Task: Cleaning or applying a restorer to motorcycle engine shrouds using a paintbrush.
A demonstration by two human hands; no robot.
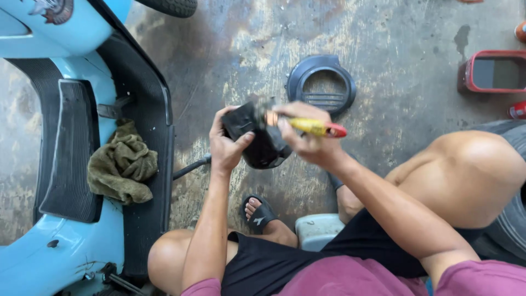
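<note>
the left hand point(227, 143) has its fingers wrapped around a black plastic part point(257, 145) at frame centre, while the right hand point(309, 137), at its 3 o'clock, grips a yellow-handled screwdriver point(312, 126) against it, a round grey cover point(322, 83) on the floor point(394, 66) at 1 o'clock.

A black plastic engine cover point(262, 143), dusty and curved like a shell, sits tilted in the grip of your left hand point(227, 143) above the stained concrete floor. In your right hand point(309, 140) lies a yellow-handled screwdriver point(309, 125) with a red end cap, held almost level, its tip end meeting the cover's upper edge.
</note>
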